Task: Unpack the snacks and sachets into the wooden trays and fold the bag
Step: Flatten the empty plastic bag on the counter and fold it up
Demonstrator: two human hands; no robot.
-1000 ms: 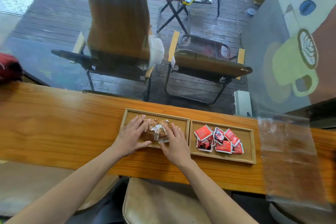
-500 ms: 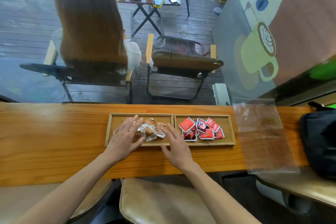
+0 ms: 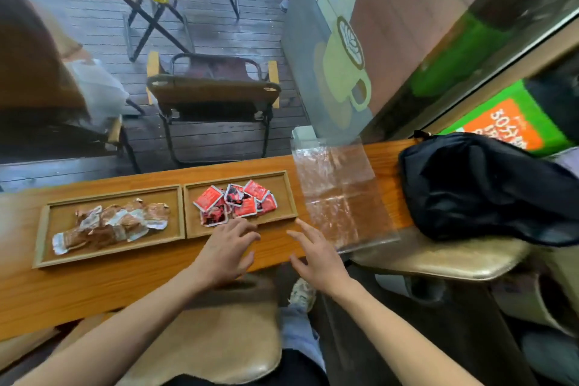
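Head view: left hand [image 3: 227, 249] and right hand [image 3: 316, 255] hover flat, fingers spread, grip empty, near bag [image 3: 340, 194].

I count two wooden trays on the counter: the left tray [image 3: 44, 229] and the right tray [image 3: 289, 194], side by side and touching. In the left tray is a pile of brown snack packets [image 3: 112, 224]; they overlap, so I cannot give an exact number, but there are several. In the right tray I see about seven red sachets [image 3: 236, 204], also overlapping. There is one clear plastic bag [image 3: 338, 194], lying flat, and one black bag [image 3: 488, 185]. My two hands, the left hand [image 3: 227, 252] and the right hand [image 3: 316, 255], are both empty.
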